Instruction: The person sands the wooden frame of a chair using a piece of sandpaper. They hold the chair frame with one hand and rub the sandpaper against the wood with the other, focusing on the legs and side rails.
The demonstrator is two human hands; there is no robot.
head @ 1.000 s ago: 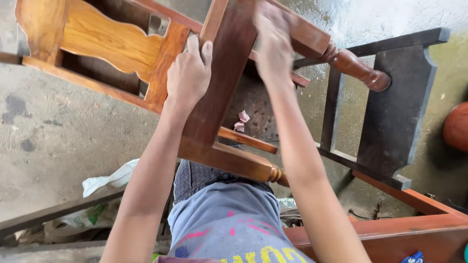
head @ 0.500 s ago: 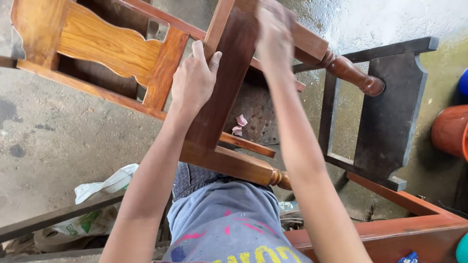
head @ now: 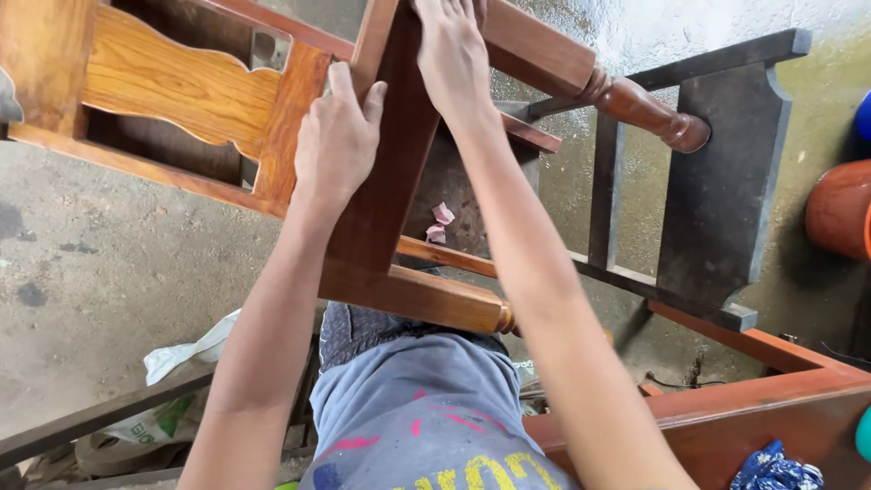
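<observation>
**Two bare hands pressing on a tipped wooden chair**

Seen from the head camera, a varnished wooden chair (head: 390, 181) is lying tipped over above the person's lap, its brown frame rail running up the middle of the view and resting against the knees. The left hand (head: 337, 141) is lying open on that rail, palm down, fingers spread and pointing up the wood, the thumb side sitting beside the chair's lighter carved back panel (head: 172, 82). The right hand (head: 454, 59) is pressing flat on the same rail a little higher up, fingers reaching past the top edge of the view, so I cannot tell whether they are curling round anything there. Neither hand is closing on the wood; both are resting against it.

A turned leg (head: 649, 109) is sticking out to the right of the right forearm. Behind it a dark unvarnished chair frame (head: 717, 181) is standing on the concrete floor (head: 100, 272). A reddish wooden piece (head: 771, 399) is lying at the lower right, with a blue cloth (head: 771, 470) on it. An orange bucket (head: 839, 213) is sitting at the right edge, and a white bag (head: 186, 349) is lying on the floor at the lower left.
</observation>
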